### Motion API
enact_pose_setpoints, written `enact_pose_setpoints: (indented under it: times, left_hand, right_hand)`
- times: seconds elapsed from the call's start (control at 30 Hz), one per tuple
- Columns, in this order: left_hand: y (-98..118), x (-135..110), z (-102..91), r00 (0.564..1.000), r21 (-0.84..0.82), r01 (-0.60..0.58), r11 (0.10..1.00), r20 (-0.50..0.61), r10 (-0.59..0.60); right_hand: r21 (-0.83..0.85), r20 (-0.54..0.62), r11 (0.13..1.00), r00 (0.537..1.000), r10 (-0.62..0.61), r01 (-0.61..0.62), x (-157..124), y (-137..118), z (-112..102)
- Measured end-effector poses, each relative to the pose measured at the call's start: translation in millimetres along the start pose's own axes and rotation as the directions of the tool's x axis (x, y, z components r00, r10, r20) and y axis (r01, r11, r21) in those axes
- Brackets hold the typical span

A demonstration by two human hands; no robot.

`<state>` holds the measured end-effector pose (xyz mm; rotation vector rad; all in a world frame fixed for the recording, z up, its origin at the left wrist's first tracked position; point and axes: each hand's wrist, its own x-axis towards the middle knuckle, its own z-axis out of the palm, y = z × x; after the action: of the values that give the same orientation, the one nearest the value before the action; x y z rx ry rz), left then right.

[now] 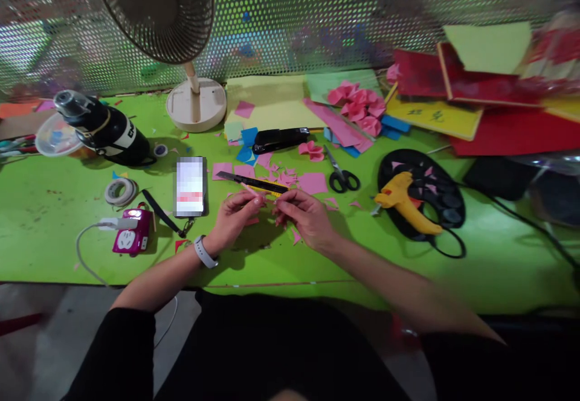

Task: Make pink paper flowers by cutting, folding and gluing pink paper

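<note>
Seen from above, a person works at a green counter point(348, 256), both hands raised near its middle; the left hand point(240, 214) pinches a small pink paper piece point(248, 188) between thumb and fingers, while the right hand point(304, 217) has its thumb and fingertips drawn close together beside it, though whether paper lies between them I cannot tell. Toward the back, a cluster of pink paper flowers point(357, 105) looks finished, and a single pink flower point(312, 150) sits nearer, beside the stapler point(281, 140). A flat pink square point(312, 182) and pink scraps lie just beyond the hands, seemingly unfolded, so the work appears partly done. A utility knife point(251, 182) lies just past the fingertips, the phone point(190, 186) to the left, scissors point(343, 177) and a yellow glue gun point(405, 202) to the right; room to move lies mainly toward the front edge, below the hands
</note>
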<state>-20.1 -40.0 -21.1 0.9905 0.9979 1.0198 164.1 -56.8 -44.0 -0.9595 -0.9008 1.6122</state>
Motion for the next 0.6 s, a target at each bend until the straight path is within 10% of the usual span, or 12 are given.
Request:
enact_pose_setpoints:
  times: [0.37,0.6]
  left_hand:
    - [6,4,-6.8,0.984,-0.032,0.022,0.999,0.176,-0.016]
    - [9,-4,1.6,0.761,0.268,0.216,0.939,0.556,-0.334]
  right_hand:
    - [-0.131,0.067,0.991,0.997,0.033,-0.024,3,-6,-4]
    - [-0.278,0.149,0.960,0.989,0.024,0.018,3,-31,4]
